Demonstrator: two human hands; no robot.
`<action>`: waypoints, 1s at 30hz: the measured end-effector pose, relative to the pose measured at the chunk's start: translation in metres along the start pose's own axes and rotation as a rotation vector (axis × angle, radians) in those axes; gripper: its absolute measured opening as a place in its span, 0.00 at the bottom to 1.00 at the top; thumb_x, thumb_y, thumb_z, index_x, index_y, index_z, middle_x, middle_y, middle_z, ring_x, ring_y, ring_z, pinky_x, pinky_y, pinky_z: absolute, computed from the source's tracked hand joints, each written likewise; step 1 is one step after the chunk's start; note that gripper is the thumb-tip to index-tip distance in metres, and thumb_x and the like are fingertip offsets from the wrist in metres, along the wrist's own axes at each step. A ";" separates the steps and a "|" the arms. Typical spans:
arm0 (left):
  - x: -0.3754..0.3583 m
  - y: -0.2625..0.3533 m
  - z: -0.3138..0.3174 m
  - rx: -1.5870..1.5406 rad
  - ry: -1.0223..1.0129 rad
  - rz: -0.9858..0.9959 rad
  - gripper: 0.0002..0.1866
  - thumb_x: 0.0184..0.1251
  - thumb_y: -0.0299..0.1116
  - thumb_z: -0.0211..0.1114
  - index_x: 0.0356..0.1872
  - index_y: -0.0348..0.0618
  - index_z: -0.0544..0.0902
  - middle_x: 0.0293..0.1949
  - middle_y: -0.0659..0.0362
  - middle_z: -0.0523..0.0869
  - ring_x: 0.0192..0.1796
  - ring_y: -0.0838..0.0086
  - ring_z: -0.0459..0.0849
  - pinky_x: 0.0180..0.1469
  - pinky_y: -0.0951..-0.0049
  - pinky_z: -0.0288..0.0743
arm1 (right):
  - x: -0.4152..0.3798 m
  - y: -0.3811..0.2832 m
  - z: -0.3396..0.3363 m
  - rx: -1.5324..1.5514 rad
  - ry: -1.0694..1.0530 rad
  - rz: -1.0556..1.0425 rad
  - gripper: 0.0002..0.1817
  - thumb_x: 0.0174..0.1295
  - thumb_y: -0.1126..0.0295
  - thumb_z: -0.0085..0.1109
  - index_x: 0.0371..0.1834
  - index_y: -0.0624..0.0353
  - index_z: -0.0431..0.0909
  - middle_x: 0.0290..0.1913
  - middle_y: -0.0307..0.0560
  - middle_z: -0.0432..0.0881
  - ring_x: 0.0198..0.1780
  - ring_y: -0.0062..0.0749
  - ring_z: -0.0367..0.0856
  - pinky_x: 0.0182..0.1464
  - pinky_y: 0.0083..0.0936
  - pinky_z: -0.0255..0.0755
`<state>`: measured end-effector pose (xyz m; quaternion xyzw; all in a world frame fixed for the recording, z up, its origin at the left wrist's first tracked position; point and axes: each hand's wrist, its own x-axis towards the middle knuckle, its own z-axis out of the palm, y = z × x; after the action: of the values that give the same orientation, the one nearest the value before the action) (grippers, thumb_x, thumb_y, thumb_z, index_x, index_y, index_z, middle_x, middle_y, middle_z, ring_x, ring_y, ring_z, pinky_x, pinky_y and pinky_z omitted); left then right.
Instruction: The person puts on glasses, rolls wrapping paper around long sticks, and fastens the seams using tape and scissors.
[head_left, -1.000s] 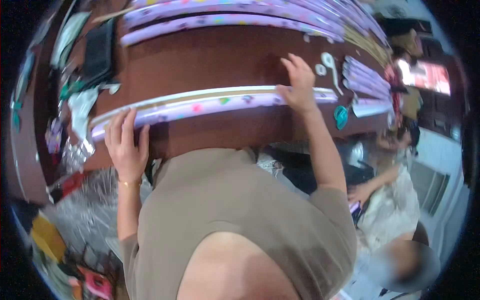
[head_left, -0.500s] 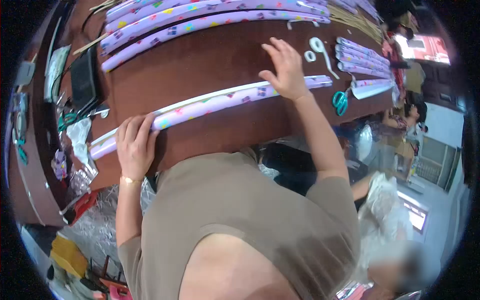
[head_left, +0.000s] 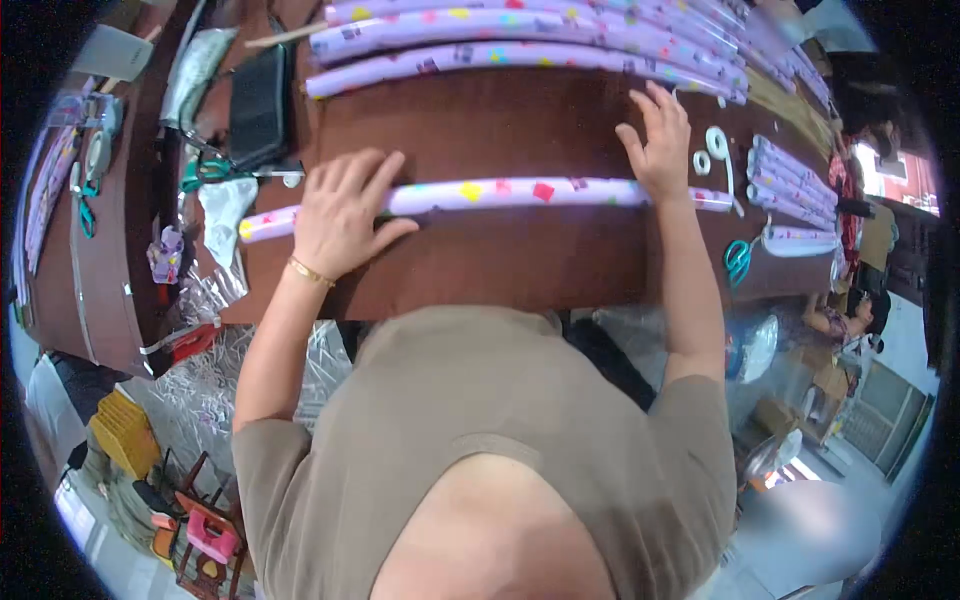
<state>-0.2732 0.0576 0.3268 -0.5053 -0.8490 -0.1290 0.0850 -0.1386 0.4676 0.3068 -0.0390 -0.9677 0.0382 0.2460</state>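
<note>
A long, thin roll of lilac patterned wrapping paper point(head_left: 520, 193) lies across the brown table in front of me. Over its left part rests my left hand point(head_left: 345, 212), open, with fingers and thumb apart and a bracelet at the wrist. My right hand point(head_left: 660, 150) is open too; its heel lies over the roll's right part while the fingers reach past it. Neither hand grips the paper. Right of that hand are white tape rolls point(head_left: 716, 143) and teal-handled scissors point(head_left: 737, 262).
More long lilac rolls point(head_left: 480, 58) lie along the far side. Shorter rolls point(head_left: 790, 190) are stacked at the right. A black flat case point(head_left: 258, 108), green-handled scissors point(head_left: 206, 173) and crumpled white plastic point(head_left: 228, 212) sit at the left. A yellow basket point(head_left: 124, 432) stands below.
The paper's long white edge, visible earlier, no longer shows; the roll has turned and looks wound up. My left hand has moved forward and spread its fingers. The view has swung round.
</note>
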 end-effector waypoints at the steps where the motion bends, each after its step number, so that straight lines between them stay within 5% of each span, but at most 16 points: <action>1: 0.002 -0.003 0.000 -0.065 -0.068 0.008 0.35 0.55 0.54 0.70 0.62 0.45 0.77 0.53 0.55 0.79 0.55 0.59 0.76 0.58 0.57 0.68 | 0.002 0.002 0.002 -0.012 0.009 0.002 0.25 0.64 0.56 0.61 0.62 0.55 0.76 0.68 0.51 0.71 0.69 0.52 0.66 0.69 0.46 0.58; 3: 0.004 -0.009 0.004 -0.129 -0.076 0.054 0.29 0.51 0.50 0.73 0.52 0.46 0.80 0.41 0.55 0.80 0.45 0.59 0.78 0.48 0.59 0.73 | 0.007 0.007 0.004 -0.033 0.058 0.003 0.20 0.64 0.61 0.61 0.57 0.56 0.79 0.64 0.52 0.74 0.66 0.52 0.69 0.68 0.45 0.60; 7: 0.003 -0.007 -0.003 -0.169 -0.072 0.109 0.20 0.57 0.49 0.70 0.40 0.44 0.80 0.34 0.55 0.80 0.39 0.60 0.80 0.42 0.61 0.75 | 0.009 -0.003 -0.017 0.021 0.227 0.095 0.14 0.64 0.68 0.61 0.52 0.59 0.81 0.62 0.54 0.76 0.64 0.50 0.71 0.67 0.42 0.62; 12: 0.002 -0.014 -0.029 -0.377 -0.153 0.062 0.19 0.64 0.49 0.66 0.40 0.42 0.81 0.31 0.54 0.82 0.38 0.57 0.83 0.42 0.59 0.76 | -0.008 -0.022 -0.059 0.012 0.427 0.269 0.14 0.65 0.77 0.53 0.53 0.64 0.78 0.63 0.59 0.74 0.65 0.51 0.71 0.68 0.43 0.63; 16: 0.015 -0.014 -0.045 -0.574 -0.161 -0.082 0.19 0.69 0.46 0.63 0.47 0.39 0.81 0.39 0.48 0.85 0.43 0.52 0.84 0.46 0.58 0.77 | -0.011 -0.042 -0.073 0.092 0.751 0.263 0.18 0.70 0.72 0.50 0.58 0.75 0.70 0.66 0.63 0.68 0.65 0.52 0.70 0.68 0.43 0.63; 18: 0.023 -0.013 -0.040 -0.812 -0.119 -0.160 0.19 0.71 0.40 0.62 0.56 0.36 0.78 0.40 0.49 0.87 0.41 0.61 0.87 0.45 0.66 0.78 | -0.001 -0.056 -0.067 0.615 0.862 0.384 0.20 0.71 0.72 0.48 0.61 0.75 0.68 0.65 0.61 0.69 0.66 0.46 0.70 0.69 0.39 0.61; 20: 0.034 -0.005 -0.047 -0.978 -0.207 -0.263 0.20 0.73 0.39 0.61 0.59 0.37 0.77 0.36 0.55 0.86 0.38 0.73 0.85 0.43 0.71 0.78 | 0.009 -0.073 -0.069 0.510 0.682 0.641 0.20 0.72 0.72 0.48 0.64 0.70 0.67 0.64 0.54 0.72 0.63 0.36 0.72 0.65 0.31 0.68; 21: 0.037 0.000 -0.048 -1.055 -0.210 -0.274 0.21 0.74 0.39 0.60 0.61 0.37 0.76 0.34 0.59 0.84 0.36 0.81 0.82 0.40 0.74 0.77 | 0.018 -0.080 -0.058 0.816 0.716 0.612 0.19 0.74 0.67 0.49 0.64 0.63 0.70 0.61 0.47 0.73 0.59 0.32 0.74 0.63 0.33 0.70; 25: 0.051 0.016 -0.043 -1.303 -0.326 -0.370 0.24 0.77 0.43 0.57 0.64 0.36 0.74 0.32 0.63 0.81 0.33 0.82 0.79 0.35 0.77 0.74 | 0.031 -0.107 -0.032 1.379 0.414 0.680 0.24 0.73 0.61 0.53 0.68 0.61 0.66 0.64 0.50 0.73 0.64 0.39 0.73 0.64 0.39 0.71; 30: 0.055 0.032 -0.040 -1.406 -0.409 -0.427 0.24 0.77 0.43 0.57 0.65 0.36 0.73 0.33 0.64 0.80 0.33 0.83 0.78 0.35 0.78 0.74 | 0.048 -0.160 -0.022 1.515 0.128 0.548 0.26 0.71 0.66 0.54 0.70 0.61 0.63 0.63 0.49 0.74 0.62 0.34 0.74 0.63 0.36 0.72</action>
<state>-0.2704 0.1065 0.3840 -0.2793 -0.6452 -0.5568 -0.4424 -0.1796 0.3139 0.3635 -0.0998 -0.6191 0.7403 0.2424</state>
